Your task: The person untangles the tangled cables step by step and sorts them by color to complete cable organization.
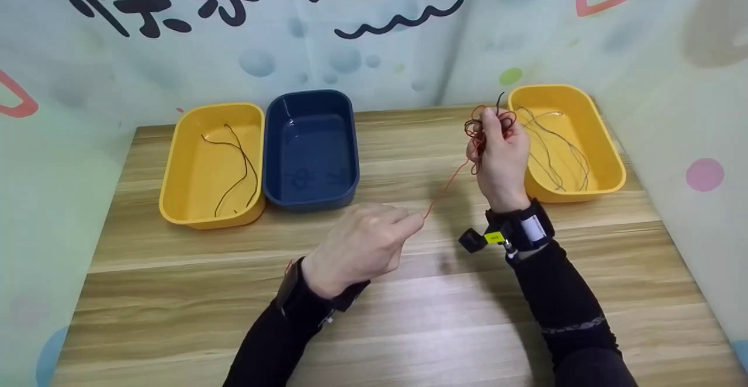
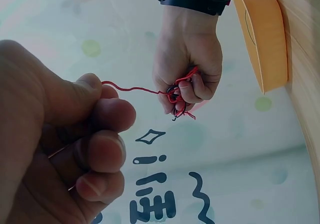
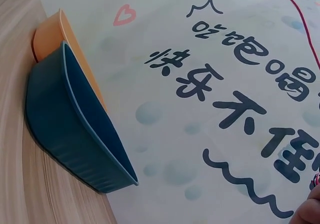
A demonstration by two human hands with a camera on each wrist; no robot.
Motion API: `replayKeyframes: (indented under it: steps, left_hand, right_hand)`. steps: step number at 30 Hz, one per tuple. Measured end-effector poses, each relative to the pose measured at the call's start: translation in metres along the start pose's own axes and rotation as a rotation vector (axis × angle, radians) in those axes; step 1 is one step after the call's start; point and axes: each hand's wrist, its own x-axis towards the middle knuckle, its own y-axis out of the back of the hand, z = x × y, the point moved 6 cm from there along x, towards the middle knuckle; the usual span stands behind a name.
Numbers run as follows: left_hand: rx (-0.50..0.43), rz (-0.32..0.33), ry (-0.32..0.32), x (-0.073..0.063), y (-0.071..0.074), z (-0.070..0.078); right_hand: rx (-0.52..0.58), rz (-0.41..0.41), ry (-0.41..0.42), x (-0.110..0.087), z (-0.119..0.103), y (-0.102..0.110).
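My right hand (image 1: 502,156) grips a tangled bundle of thin red and black wires (image 1: 474,128) beside the right yellow bin. One black end sticks up above the fingers. A red wire (image 1: 447,187) runs from the bundle down to my left hand (image 1: 365,244), which pinches it between thumb and index finger over the table. In the left wrist view this red wire (image 2: 132,89) spans the gap between both hands with a slight wave. Only a fingertip of the right hand (image 3: 307,210) shows at the lower right corner of the right wrist view.
At the left, a yellow bin (image 1: 169,197) holds a few dark wires (image 1: 242,159). A dark blue bin (image 1: 310,135) touches its right side. Grey wires (image 1: 575,150) lie in the right yellow bin (image 1: 613,176). A printed cloth (image 1: 397,54) hangs behind the wooden table (image 1: 175,293).
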Motion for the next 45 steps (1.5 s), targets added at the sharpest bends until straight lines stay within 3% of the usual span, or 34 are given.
replayKeyframes:
  steps: [12, 20, 34, 45]
  left_hand:
    - [0.025, 0.025, 0.014, 0.0, 0.011, -0.003]
    - [0.037, 0.079, 0.109, -0.003, 0.025, -0.018]
    - [0.001, 0.07, 0.151, -0.005, 0.031, -0.027]
    - [-0.015, 0.084, 0.191, -0.009, 0.037, -0.038]
  right_hand:
    - [0.001, 0.013, 0.009, 0.003, 0.0, 0.002]
    - [-0.027, 0.025, 0.032, 0.001, -0.002, 0.001]
    - [-0.035, 0.112, 0.045, 0.002, -0.005, 0.006]
    - [-0.003, 0.124, 0.052, 0.006, -0.006, 0.01]
